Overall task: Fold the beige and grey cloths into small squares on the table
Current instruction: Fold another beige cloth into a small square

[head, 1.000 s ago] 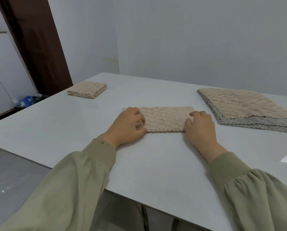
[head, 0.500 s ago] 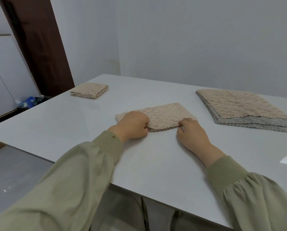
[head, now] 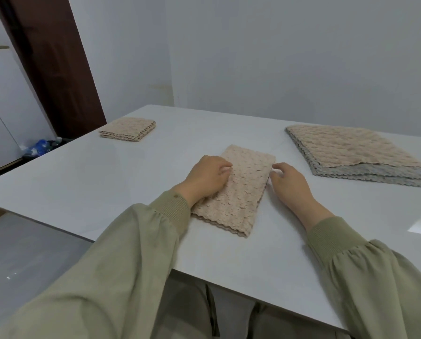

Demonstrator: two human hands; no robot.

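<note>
A beige cloth point(head: 238, 189), folded into a long strip, lies in the middle of the white table point(head: 106, 182) with its short end toward me. My left hand point(head: 205, 178) lies over its left edge, fingers curled onto the fabric. Beside the strip's right edge, my right hand point(head: 290, 184) has relaxed fingers, their tips at the far right corner. A stack of unfolded beige and grey cloths point(head: 356, 152) sits at the right. One small folded beige square point(head: 128, 129) rests at the far left.
The table's near edge runs diagonally below my sleeves, with grey floor to the left. A dark brown door frame point(head: 57, 69) and a white cabinet point(head: 1, 106) stand beyond the table's left side. White walls close off the back.
The folded strip has been turned about a quarter turn, from lying crosswise to pointing away from me. My right hand let go of its corner and now sits at its right edge.
</note>
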